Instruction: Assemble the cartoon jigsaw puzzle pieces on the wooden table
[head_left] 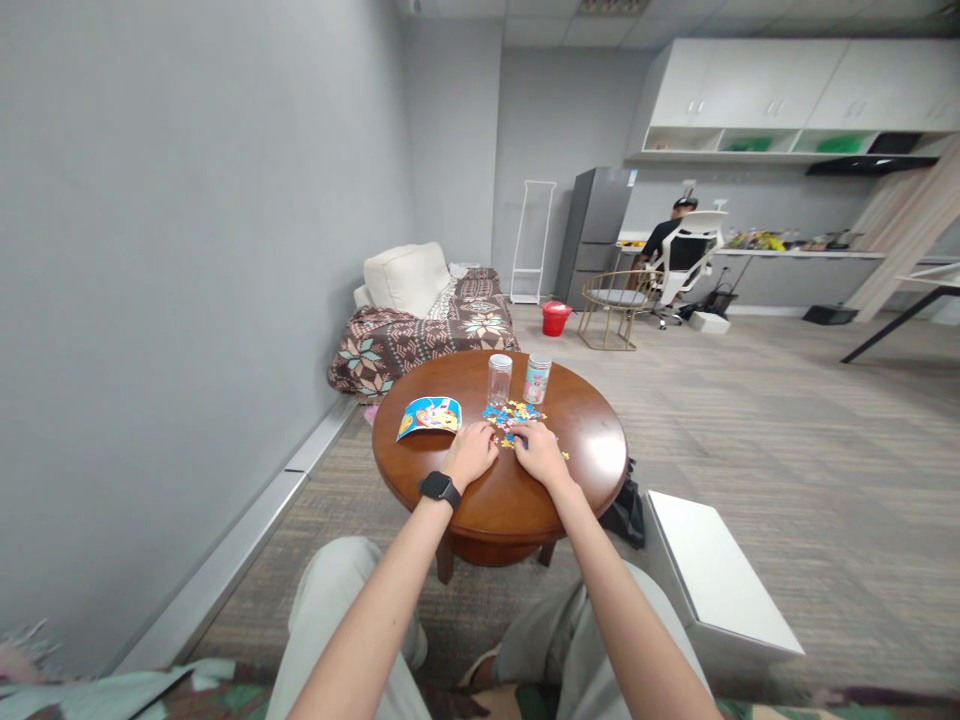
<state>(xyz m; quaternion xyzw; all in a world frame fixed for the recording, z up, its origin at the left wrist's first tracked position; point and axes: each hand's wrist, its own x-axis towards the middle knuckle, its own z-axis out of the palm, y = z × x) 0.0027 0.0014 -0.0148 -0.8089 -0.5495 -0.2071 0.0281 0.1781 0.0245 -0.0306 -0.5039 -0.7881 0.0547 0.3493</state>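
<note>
Small blue, yellow and white jigsaw puzzle pieces [511, 412] lie in a loose pile on a round brown wooden table [495, 490]. At the pile's near left edge, my left hand [471, 453], with a black watch [440, 487] on its wrist, has its fingers bent together at a puzzle piece. My right hand [541, 453] rests at the near right of the pile, fingers curled down over pieces; what is under its fingertips is mostly hidden. Left of the hands, a curved picture sheet [430, 416] with a cartoon on blue lies on the table.
Behind the pile stand a clear jar [499, 382] with a white lid and a printed can [537, 380]. A white box [716, 560] sits right of the table, beside a black bag [628, 515]. A covered sofa [442, 330], red bucket [556, 319] and seated person [660, 238] are beyond.
</note>
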